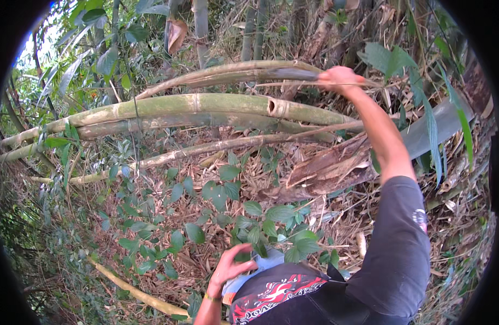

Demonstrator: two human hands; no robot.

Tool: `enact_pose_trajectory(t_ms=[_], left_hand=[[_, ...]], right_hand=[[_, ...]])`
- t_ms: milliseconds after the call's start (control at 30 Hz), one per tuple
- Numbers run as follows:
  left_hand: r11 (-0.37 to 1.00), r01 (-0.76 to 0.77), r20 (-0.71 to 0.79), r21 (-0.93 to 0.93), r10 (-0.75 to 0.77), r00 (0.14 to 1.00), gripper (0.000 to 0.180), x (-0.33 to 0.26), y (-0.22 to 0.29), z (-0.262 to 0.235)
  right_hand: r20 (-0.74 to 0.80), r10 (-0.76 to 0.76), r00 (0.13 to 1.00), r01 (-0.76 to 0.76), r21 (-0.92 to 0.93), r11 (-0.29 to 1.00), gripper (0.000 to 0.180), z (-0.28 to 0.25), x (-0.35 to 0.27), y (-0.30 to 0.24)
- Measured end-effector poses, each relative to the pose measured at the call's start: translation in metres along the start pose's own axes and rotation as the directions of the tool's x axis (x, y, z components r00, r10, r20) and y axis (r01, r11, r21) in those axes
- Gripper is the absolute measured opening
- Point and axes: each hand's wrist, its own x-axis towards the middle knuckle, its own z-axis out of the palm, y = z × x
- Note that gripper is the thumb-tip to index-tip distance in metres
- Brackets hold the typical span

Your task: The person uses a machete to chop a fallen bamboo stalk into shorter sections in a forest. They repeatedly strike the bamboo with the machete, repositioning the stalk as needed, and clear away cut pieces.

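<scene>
The right hand (341, 80) was stretched far forward and up, with its fingers closed around the end of a thin bamboo stem (233, 73) that curved from the hand to the left. This stem lay above two thicker bamboo culms (206, 105), green and pale yellow, which ran almost side by side across the upper half of the view; one of them had a broken, open end near the middle. A thinner dry stalk (206, 147) passed below them. The left hand (227, 269) was low, close to the person's body, with the fingers spread loosely and holding nothing, just beside some green leafy plants (260, 227). A yellow band was on that wrist. Under the right forearm there was a large brown dry bamboo sheath (325, 170) on the ground, among dead leaves and straw. Another pale stalk (135, 292) lay at the lower left.
</scene>
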Motion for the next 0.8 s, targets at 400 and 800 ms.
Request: enact_pose_trajectory(t_ms=[400,800], left_hand=[[0.96,-0.194,0.239,0.203,0.144,0.96,0.062,0.068,0.014,0.004],[0.974,0.106,0.046,-0.202,-0.099,0.994,0.067,-0.026,-0.008,0.002]], right_hand=[[-0.034,-0.329,0.944,0.314,0.405,0.859,0.055,-0.067,-0.055,-0.205],[0.126,0.476,0.87,-0.471,-0.069,0.879,0.056,0.03,-0.022,0.037]])
